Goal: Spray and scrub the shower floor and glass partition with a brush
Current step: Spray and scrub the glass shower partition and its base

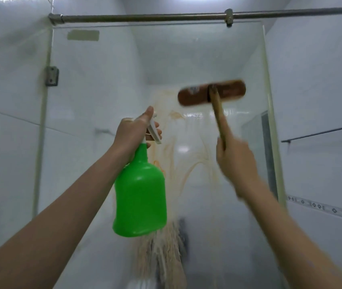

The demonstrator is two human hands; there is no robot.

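My left hand (133,132) grips the white trigger head of a green spray bottle (140,192), held upright in front of the glass partition (107,84). My right hand (236,161) holds the wooden handle of a brush (211,93). The brush's brown head lies flat against the glass, high and right of centre, blurred by motion. Brownish streaks and smears (178,163) run down the glass from under the brush toward the bottom. The shower floor is not visible.
A metal rail (166,17) spans the top of the glass, with a clamp (228,17) on it. A hinge bracket (51,76) sits on the left glass edge. White tiled walls close in left and right; a thin bar (322,132) hangs on the right wall.
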